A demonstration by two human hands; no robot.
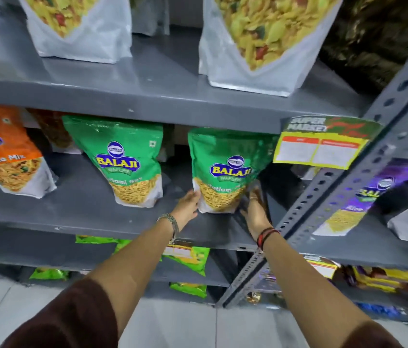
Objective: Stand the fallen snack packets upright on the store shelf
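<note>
Now both hands bracket the right green packet [219, 169] on the middle shelf [85, 197], at 12 o'clock from the wearer. Left hand [186, 205] presses flat on its lower left edge; right hand [254, 208] cups the lower right corner, fingers partly hidden. Packet stands upright, seemingly being settled. Left green packet [125, 159], at 10 o'clock, and orange packet [9, 156] stand already. No fallen packet shows on this shelf.
</note>
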